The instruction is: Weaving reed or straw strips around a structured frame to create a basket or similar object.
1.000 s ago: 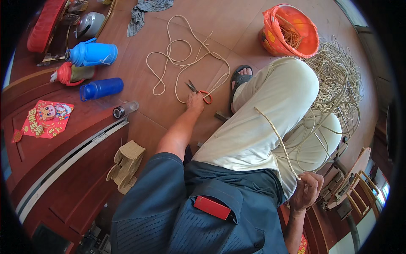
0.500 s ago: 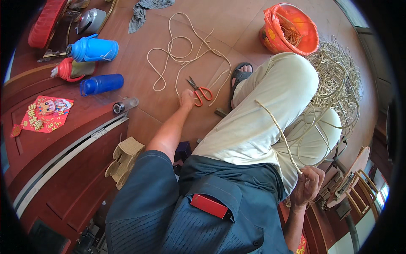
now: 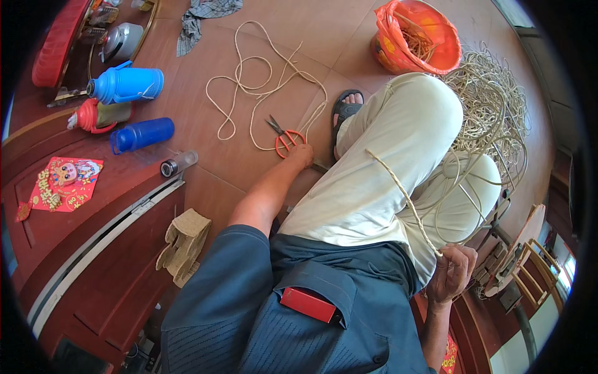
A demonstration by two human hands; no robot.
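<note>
Change: since half a second ago the scissors sit a little farther from the knee, with the left hand's fingertips at their orange handles.
Right hand (image 3: pixel 451 274): clenched on a pale twisted cord (image 3: pixel 405 199), which runs up from the fist across the thigh.
Left hand (image 3: pixel 303 154): arm stretched to the floor, fingers touching the handle loops of the scissors (image 3: pixel 283 138); whether it grips them I cannot tell.
Beyond left hand: loose loops of cord (image 3: pixel 261 81) on the tiled floor.
Left of it: blue bottle (image 3: pixel 142 134), blue jug (image 3: pixel 126 85).
Beyond right hand: tangled cord heap (image 3: pixel 492 106), orange basket (image 3: pixel 417 37).
</note>
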